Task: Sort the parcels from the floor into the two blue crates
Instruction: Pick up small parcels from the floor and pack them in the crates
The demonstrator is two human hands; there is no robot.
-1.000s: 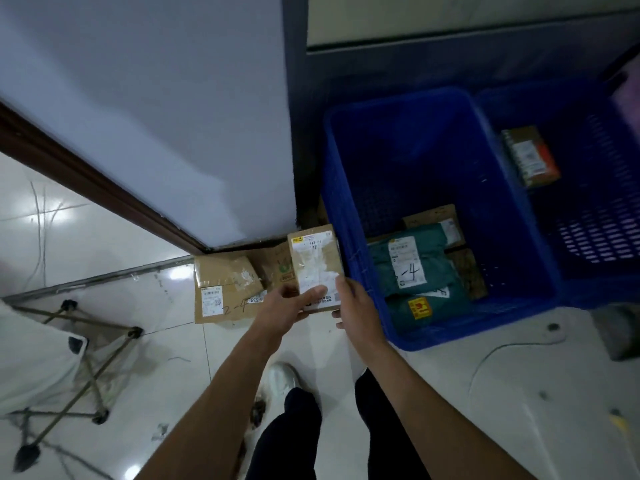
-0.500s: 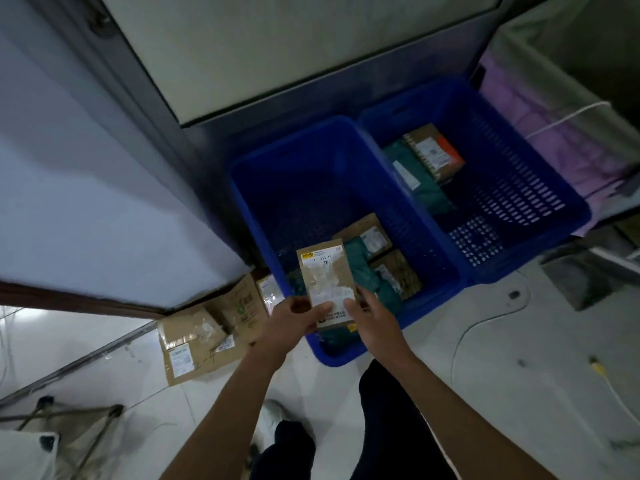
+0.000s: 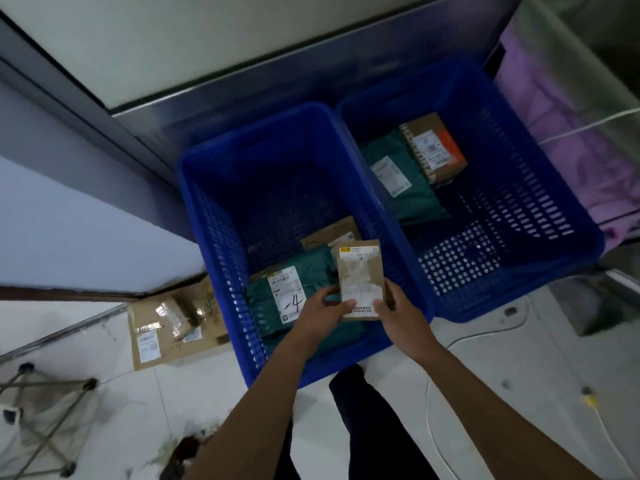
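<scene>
Nearest, both forearms reach forward over a dark trouser leg. The left hand [image 3: 320, 311] and right hand [image 3: 401, 315] together hold a small brown parcel [image 3: 360, 277] by its lower corners, fingers curled shut around its edges, thumbs on its face. The parcel is upright above the near end of the left blue crate [image 3: 214, 216]; its white label has a yellow mark at the top and print too blurred to read.

Under it in that crate lies a green mailer bag [image 3: 263, 299] whose white label carries handwritten "-4", with a brown box [image 3: 325, 235] just beyond.

On the floor [image 3: 485, 393], left of the crate and touching the wall, lie brown cardboard parcels [image 3: 166, 327] with small white labels, unreadable. A white cable [image 3: 485, 336] trails on the floor to the right.

Farther off, the right blue crate [image 3: 540, 188] stands touching the left one and holds a green mailer [image 3: 405, 188] with a white label, and a brown box with an orange end [image 3: 433, 150] resting partly on it.
</scene>
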